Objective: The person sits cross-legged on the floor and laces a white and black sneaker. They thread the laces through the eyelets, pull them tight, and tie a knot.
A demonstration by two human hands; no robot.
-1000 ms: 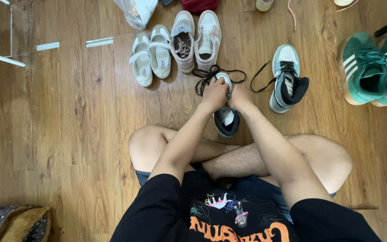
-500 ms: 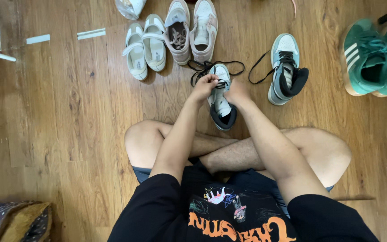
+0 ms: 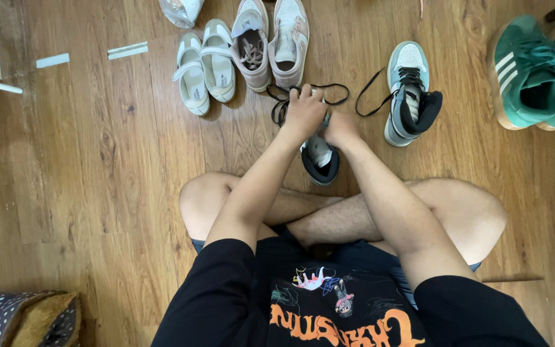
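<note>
1. The high-top sneaker (image 3: 320,157) lay at the frame's centre, before the crossed legs.
2. Left hand (image 3: 304,112) pinched its black lace (image 3: 303,90); right hand (image 3: 340,127) gripped the upper.
3. It looked light and pliable, with a limp lace; best held at the collar.

My only view sits on the head, looking steeply down at my crossed legs and the wooden floor (image 3: 65,193) close below.
</note>
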